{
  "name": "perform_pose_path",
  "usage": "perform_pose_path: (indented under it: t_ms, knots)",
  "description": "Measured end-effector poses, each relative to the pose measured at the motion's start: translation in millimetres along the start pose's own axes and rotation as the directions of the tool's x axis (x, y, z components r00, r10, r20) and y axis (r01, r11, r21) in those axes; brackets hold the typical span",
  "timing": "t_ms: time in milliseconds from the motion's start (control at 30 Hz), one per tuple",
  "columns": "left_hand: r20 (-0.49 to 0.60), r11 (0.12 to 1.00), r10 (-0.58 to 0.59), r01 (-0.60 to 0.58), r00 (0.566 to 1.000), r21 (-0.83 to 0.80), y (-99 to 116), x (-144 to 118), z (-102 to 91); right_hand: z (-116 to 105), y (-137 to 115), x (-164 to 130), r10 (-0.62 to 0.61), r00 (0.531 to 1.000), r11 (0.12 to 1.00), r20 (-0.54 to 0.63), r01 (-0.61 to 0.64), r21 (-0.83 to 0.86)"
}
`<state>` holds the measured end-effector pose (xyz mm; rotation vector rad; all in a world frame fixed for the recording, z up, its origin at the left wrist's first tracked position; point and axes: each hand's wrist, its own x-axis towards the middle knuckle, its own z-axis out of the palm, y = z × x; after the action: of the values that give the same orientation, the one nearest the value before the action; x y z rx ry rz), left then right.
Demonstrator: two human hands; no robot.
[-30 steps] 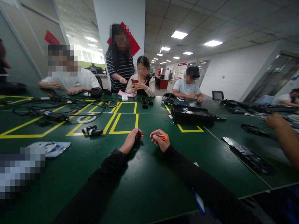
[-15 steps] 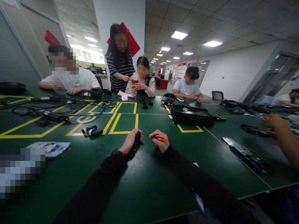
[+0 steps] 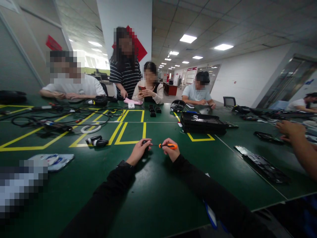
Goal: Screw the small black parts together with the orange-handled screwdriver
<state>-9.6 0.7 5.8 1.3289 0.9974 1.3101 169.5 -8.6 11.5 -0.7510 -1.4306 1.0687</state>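
Observation:
My left hand is closed around a small black part just above the green table. My right hand grips an orange-handled screwdriver whose thin shaft points left into the black part. Both hands sit close together near the middle of the table, in front of a yellow taped rectangle. Both my arms wear black sleeves.
A black tray-like case lies beyond my right hand. Black flat parts lie to the right, near another person's arm. Cables, a white ring and a black-white device lie left. Several people sit across the table.
My hands have barely shifted; the black part now shows more between my left fingers. The other person's hand at the right moved slightly left. The standing person lowered an arm.

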Motion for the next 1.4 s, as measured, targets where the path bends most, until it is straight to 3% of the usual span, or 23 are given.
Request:
perform_pose_path:
  t_ms: [133,367,567,800,933,1100,1400]
  knots:
    - [-0.02,0.999,-0.002,0.001,1.0,-0.047,1.6,-1.2,0.0,2.0,-3.7,-1.3,-0.016,0.999,0.999,0.027,0.017,-0.033]
    - [-0.038,0.999,-0.034,0.032,0.999,-0.044,-1.6,2.5,0.7,4.6,-4.6,-1.6,0.103,0.994,0.994,0.028,-0.102,-0.027]
    - [-0.015,0.999,-0.018,0.017,1.0,-0.035,-2.8,4.5,0.3,3.8,-2.4,-1.2,0.01,0.998,0.998,0.058,-0.006,-0.066]
    - [-0.013,1.0,0.002,-0.002,1.0,-0.019,-0.5,2.6,1.8,3.0,-0.4,0.9,0.163,0.986,0.983,0.027,-0.164,0.086]
    - [-0.007,1.0,0.0,0.0,1.0,0.01,0.5,0.6,1.9,1.0,1.8,1.8,0.107,0.994,0.993,0.015,-0.108,0.054]
    - [-0.044,0.999,0.034,-0.034,0.998,-0.012,-4.8,1.7,-1.2,3.2,-2.2,-1.5,-0.015,0.997,0.999,0.08,0.019,-0.047]
    - [-0.005,0.998,0.047,-0.047,0.999,0.036,-7.8,2.3,-2.3,4.3,-7.5,-3.0,0.092,0.994,0.996,0.061,-0.092,-0.007]
